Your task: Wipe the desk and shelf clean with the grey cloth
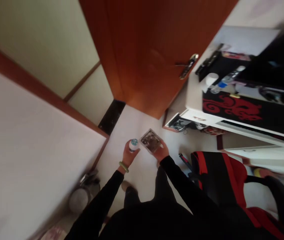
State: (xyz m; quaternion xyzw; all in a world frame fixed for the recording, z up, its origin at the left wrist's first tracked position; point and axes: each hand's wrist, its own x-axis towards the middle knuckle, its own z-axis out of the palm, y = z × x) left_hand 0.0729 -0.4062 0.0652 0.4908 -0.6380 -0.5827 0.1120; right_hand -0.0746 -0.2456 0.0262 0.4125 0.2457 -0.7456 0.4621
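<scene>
My left hand grips a small white bottle with a teal-blue top, its fingers wrapped around the lower part. A green bangle circles that wrist, below a black sleeve. My right hand holds a square clear plastic case with dark contents, gripping it by its near corner. The bottle and the case stand close together over the pale floor, almost touching. The bottle's lower part is hidden by my fingers.
A reddish-brown wooden door with a metal lever handle stands ahead. To the right are a white desk with a black-and-red mat, a slightly open drawer, and a black-and-red gaming chair. A round bin sits low on the left.
</scene>
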